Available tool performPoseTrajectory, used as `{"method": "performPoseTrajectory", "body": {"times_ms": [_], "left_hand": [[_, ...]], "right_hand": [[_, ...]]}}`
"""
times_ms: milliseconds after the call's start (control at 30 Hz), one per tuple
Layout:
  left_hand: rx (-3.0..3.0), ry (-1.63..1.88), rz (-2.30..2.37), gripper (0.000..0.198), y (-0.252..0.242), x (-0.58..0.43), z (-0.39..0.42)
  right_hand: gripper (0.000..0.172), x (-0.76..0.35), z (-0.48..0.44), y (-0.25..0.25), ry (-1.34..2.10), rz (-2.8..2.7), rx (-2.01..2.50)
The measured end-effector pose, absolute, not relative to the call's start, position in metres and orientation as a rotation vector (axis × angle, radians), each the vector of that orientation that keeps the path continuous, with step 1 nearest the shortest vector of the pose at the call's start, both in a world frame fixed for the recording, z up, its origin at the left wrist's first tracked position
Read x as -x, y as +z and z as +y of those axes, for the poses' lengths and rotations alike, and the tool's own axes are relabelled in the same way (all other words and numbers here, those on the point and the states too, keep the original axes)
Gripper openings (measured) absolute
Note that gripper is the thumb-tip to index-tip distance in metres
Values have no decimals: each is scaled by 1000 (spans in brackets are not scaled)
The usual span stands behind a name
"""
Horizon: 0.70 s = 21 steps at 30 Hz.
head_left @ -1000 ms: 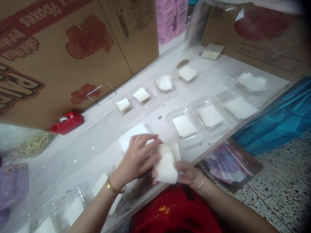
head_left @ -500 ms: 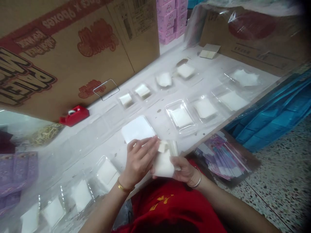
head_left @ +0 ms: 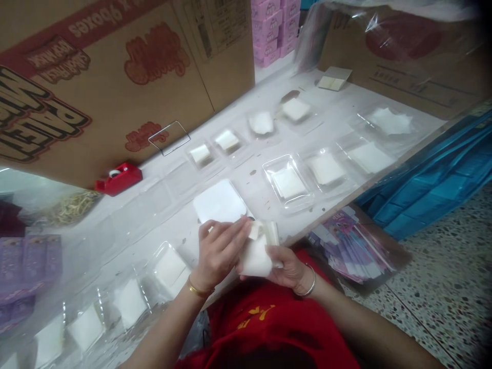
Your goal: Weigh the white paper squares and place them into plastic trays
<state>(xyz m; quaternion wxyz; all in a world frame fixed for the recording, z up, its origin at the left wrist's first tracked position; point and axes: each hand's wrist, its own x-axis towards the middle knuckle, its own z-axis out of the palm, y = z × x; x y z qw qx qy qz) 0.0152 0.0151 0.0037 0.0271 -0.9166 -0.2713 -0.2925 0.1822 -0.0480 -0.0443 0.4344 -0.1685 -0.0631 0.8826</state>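
Close to my body, my right hand [head_left: 286, 267] is wrapped round the lower right side of a stack of soft white sheets [head_left: 257, 259]. A smaller cream-coloured folded piece [head_left: 255, 230] shows at the stack's top edge. My left hand [head_left: 222, 251] grips the stack's left side, its fingers pressed together across the upper edge and the thumb low down, partly hidden. Just beyond my left fingertips lies a white rounded-corner flat slab [head_left: 220, 201] on the table. To the right of it, a clear plastic tray [head_left: 265, 166] contains a white stack [head_left: 288, 183].
Rows of clear trays with white stacks [head_left: 129, 303] line the table [head_left: 265, 148]. A large carton [head_left: 103, 118] walls the back left, with a red tape dispenser [head_left: 122, 179] before it. Purple printed cartons [head_left: 351, 248] lie below the right edge, near blue plastic [head_left: 423, 189].
Both hands keep their hold on the white stack and have shifted only slightly. The whole view has moved a little.
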Motion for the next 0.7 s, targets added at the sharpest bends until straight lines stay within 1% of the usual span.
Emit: {"method": "performPoseTrajectory", "body": {"times_ms": [100, 300, 367, 467, 600, 700], "left_hand": [[2836, -905, -840, 33, 4, -15, 16], [2889, -1033, -929, 23, 0, -18, 19], [2899, -1069, -976, 22, -3, -17, 20], [2898, -1075, -925, 19, -6, -14, 23], [2909, -1015, -762, 23, -6, -10, 27], [2890, -979, -732, 25, -6, -9, 30]], "right_hand": [[53, -182, -46, -43, 2213, -164, 420], [59, -180, -43, -43, 2236, -195, 405], [57, -179, -42, -45, 2227, -194, 410], [56, -179, -40, -48, 2190, -191, 416], [67, -177, -37, -53, 2161, -184, 456], [73, -175, -35, -54, 2155, -178, 462]]}}
